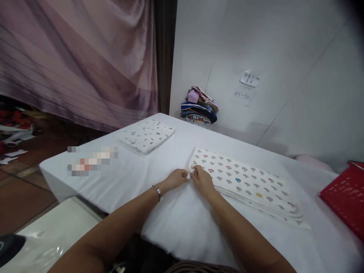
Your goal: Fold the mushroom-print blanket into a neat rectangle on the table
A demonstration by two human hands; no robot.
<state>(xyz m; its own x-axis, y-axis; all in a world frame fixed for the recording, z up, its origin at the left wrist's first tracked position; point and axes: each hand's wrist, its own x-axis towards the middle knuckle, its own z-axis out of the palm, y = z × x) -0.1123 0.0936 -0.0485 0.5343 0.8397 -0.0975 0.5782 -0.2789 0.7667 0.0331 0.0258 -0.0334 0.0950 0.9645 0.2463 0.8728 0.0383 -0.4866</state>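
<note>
One long, folded white mushroom-print cloth [241, 176] and one smaller white patterned cloth [149, 136] lie on one white-covered table [182, 137]; right hand [203, 182] pinches the former's left end, left hand's [176, 179] fingers curl beside, grip unclear

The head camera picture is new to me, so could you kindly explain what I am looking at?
Certainly. There is no machine here: a person works with two bare hands, and the single picture comes from a camera worn on that person's head, looking forward and down. In front is a table with a white cover. On it lies a folded cloth with a mushroom print; the right hand pinches its near left corner. The left hand is close beside that corner, but whether it grips the fabric is hard to tell. Farther back lies another folded cloth, and a pixelated patch to the left hides something. A red basket is at the right edge, and piled fabrics stand by the wall.
</note>
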